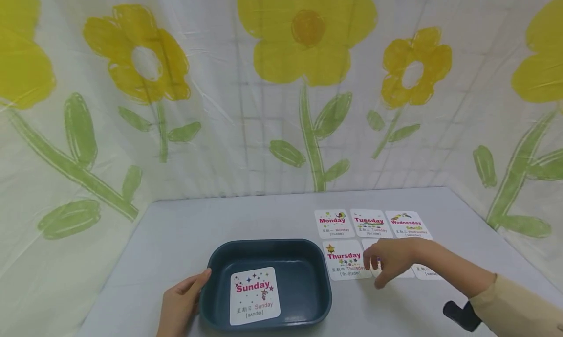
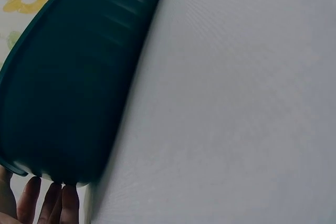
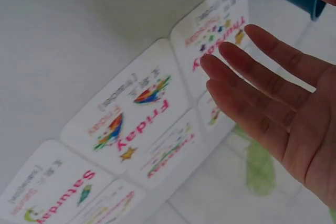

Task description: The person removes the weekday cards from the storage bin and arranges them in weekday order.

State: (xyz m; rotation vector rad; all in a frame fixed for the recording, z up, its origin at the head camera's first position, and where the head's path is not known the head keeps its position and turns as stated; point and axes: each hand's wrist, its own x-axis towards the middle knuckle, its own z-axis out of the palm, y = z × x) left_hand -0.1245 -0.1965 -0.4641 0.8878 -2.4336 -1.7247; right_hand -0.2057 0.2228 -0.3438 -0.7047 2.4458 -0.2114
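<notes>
A dark teal plastic tub (image 1: 303, 298) stands on the table, with a white "Sunday" card (image 1: 255, 296) lying in its left half. My left hand (image 1: 184, 295) grips the tub's left end, thumb at the rim; in the left wrist view its fingers (image 2: 69, 203) press against the outer wall. Above the cards hovers my right hand (image 1: 393, 258), fingers spread and holding nothing. Beneath it lies the "Friday" card (image 3: 126, 106), partly covered in the head view. The "Thursday" card (image 1: 345, 266) is to its left, the "Saturday" card (image 3: 50, 182) to its right.
Behind these cards lie the "Monday" (image 1: 334, 224), "Tuesday" (image 1: 371, 223) and "Wednesday" (image 1: 406, 223) cards in a row. A black object (image 1: 462, 316) shows beside the right sleeve. A flower-printed curtain (image 1: 215, 131) encloses the white table (image 1: 184, 224) at the back and sides.
</notes>
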